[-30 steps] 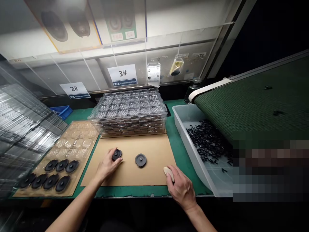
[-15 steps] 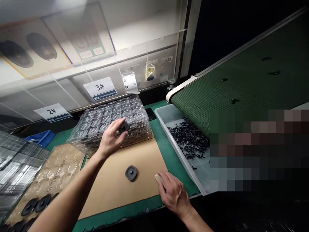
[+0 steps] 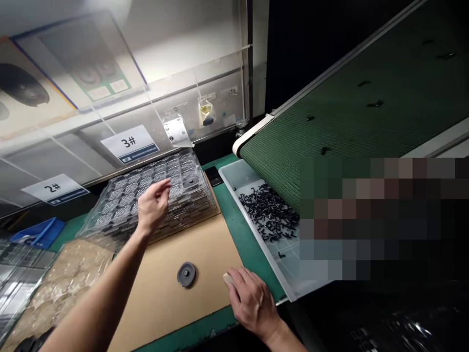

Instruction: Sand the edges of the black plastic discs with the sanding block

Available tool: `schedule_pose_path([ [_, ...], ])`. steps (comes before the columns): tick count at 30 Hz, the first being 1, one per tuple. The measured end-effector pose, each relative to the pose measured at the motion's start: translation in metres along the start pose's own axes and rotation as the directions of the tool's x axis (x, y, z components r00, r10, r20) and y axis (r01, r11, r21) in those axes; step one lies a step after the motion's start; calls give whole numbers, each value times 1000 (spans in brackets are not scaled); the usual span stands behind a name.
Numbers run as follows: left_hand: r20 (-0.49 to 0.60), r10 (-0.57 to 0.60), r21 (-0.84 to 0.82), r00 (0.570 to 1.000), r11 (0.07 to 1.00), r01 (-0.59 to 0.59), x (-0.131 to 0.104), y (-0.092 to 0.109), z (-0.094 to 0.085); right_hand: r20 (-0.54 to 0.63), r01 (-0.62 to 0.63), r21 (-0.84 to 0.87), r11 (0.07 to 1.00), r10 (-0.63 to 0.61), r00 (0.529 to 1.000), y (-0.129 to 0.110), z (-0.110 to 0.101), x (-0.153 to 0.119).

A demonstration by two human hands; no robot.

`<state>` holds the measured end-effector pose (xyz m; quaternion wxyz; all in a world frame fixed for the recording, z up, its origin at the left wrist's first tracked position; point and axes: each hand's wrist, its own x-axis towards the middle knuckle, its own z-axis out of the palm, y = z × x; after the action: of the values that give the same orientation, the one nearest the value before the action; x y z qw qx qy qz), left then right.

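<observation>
My left hand [image 3: 154, 205] is over the front of a stack of clear plastic trays [image 3: 146, 178], fingers loosely curled, thumb slightly apart, nothing between them. To its right, a dark round part [image 3: 191, 182] sits in a front corner pocket of the top tray. A similar dark grey part [image 3: 186, 275], rounded with a small central stud, lies on the brown board [image 3: 161, 293]. Resting at the board's right edge, my right hand [image 3: 254, 303] is closed around a small beige pad [image 3: 227, 279]; most of the pad is hidden by the fingers.
A whitish bin [image 3: 252, 227] of small black pieces stands right, below a sloping green conveyor [image 3: 330, 122] carrying a few pieces. Clear trays [image 3: 69, 274] and a blue bin [image 3: 40, 232] are left. A black flat object [image 3: 213, 176] lies behind. A blurred-out area covers the right.
My left hand has let go of the dark part, now in the tray's corner pocket, and drawn back left. My right hand keeps the beige pad. The view has shifted right.
</observation>
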<state>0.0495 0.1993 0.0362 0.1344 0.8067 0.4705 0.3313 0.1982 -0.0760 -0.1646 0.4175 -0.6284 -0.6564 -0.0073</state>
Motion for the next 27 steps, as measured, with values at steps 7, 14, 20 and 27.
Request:
schedule_pose_path([
  [7, 351, -187, -84, 917, 970, 229, -162, -48, 31, -2, 4, 36, 999, -4, 1000, 1, 1, 0],
  [14, 354, -304, -232, 885, 888, 397, -231, -42, 39, -39, 39, 15, 999, -38, 999, -4, 4, -4],
  [20, 448, -514, -510, 731, 525, 682, -268, -9, 25, -128, 64, 35, 997, -59, 990, -6, -3, -6],
  [27, 639, -590, -611, 493, 0, 791, -384, 7, 6, 96, 35, 224, 974, -58, 994, -75, -6, -90],
])
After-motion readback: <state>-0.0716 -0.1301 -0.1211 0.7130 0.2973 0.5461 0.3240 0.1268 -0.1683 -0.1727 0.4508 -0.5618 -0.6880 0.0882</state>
